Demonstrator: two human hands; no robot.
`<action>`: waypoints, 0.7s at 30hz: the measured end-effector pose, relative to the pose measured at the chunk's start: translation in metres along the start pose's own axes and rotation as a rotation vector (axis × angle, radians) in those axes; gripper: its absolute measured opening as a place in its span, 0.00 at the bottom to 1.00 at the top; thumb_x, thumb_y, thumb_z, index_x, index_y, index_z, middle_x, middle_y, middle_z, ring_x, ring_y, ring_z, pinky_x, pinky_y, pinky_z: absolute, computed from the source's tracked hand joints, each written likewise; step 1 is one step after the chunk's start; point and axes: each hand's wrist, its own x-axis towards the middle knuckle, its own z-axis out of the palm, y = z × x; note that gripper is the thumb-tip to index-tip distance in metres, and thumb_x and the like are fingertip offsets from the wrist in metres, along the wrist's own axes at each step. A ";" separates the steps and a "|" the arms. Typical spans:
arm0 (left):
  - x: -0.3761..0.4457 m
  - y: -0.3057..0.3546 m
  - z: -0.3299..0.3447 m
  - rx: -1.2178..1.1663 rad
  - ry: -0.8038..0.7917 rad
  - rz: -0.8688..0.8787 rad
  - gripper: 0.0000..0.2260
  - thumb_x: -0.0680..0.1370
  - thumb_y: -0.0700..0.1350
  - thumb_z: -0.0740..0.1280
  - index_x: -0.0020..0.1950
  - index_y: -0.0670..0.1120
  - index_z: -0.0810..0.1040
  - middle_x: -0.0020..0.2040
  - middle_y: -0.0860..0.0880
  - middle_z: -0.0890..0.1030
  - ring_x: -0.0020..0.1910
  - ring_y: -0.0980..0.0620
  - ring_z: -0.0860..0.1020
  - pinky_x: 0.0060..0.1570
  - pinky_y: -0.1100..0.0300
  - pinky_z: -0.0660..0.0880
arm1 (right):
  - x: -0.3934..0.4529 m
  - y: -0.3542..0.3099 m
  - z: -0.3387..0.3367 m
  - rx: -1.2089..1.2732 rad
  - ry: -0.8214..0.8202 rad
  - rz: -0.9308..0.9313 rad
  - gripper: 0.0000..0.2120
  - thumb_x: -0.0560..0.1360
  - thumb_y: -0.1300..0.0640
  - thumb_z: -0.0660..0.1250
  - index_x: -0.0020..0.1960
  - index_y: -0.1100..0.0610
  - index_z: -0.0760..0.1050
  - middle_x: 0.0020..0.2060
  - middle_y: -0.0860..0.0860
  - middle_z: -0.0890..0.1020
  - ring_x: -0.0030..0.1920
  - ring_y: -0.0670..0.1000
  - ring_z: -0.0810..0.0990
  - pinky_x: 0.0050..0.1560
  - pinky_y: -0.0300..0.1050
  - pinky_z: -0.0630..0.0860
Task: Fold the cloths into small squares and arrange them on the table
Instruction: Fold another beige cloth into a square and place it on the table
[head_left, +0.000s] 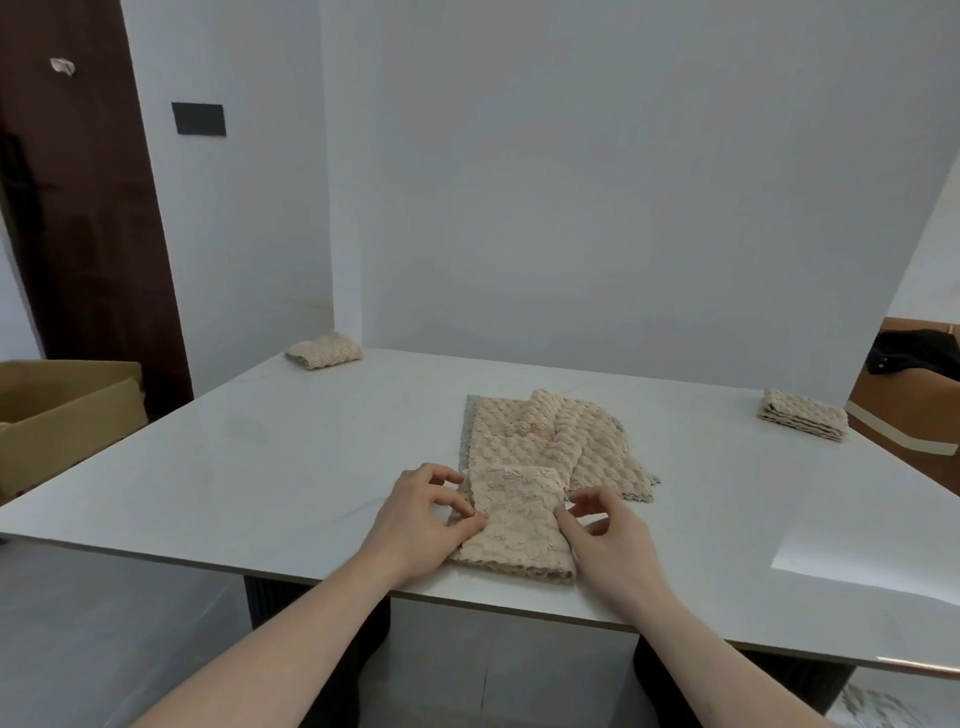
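A beige textured cloth (514, 519), folded into a narrow strip, lies at the near edge of the white table (249, 452). My left hand (421, 519) pinches its left edge and my right hand (602, 530) pinches its right edge. Just behind it lies a loose pile of unfolded beige cloths (550, 441). One small folded cloth (324, 351) sits at the far left corner. A stack of folded cloths (802, 422) sits at the far right edge.
An open cardboard box (62, 410) stands left of the table, beside a dark brown door (88, 218). Another cardboard box holding a black item (914, 353) stands at the right. White walls close the table's far side.
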 end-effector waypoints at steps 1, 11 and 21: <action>0.000 -0.001 0.000 -0.007 0.017 0.013 0.07 0.71 0.60 0.77 0.37 0.59 0.84 0.58 0.67 0.74 0.63 0.63 0.70 0.64 0.58 0.69 | 0.000 0.000 0.000 -0.007 -0.002 -0.001 0.07 0.75 0.43 0.72 0.49 0.43 0.77 0.44 0.39 0.83 0.38 0.41 0.81 0.43 0.41 0.77; 0.000 0.001 0.000 0.068 0.065 -0.049 0.08 0.74 0.50 0.72 0.39 0.53 0.76 0.53 0.62 0.75 0.59 0.58 0.74 0.59 0.60 0.69 | 0.003 0.004 0.005 -0.139 0.007 0.000 0.11 0.72 0.37 0.71 0.46 0.43 0.76 0.38 0.41 0.83 0.39 0.40 0.81 0.44 0.42 0.79; 0.003 0.003 0.005 0.318 0.029 -0.132 0.19 0.75 0.68 0.62 0.55 0.57 0.79 0.57 0.60 0.77 0.62 0.54 0.72 0.65 0.52 0.67 | 0.009 0.011 0.006 -0.190 -0.003 -0.015 0.22 0.70 0.27 0.65 0.47 0.44 0.80 0.41 0.42 0.82 0.45 0.45 0.81 0.52 0.49 0.79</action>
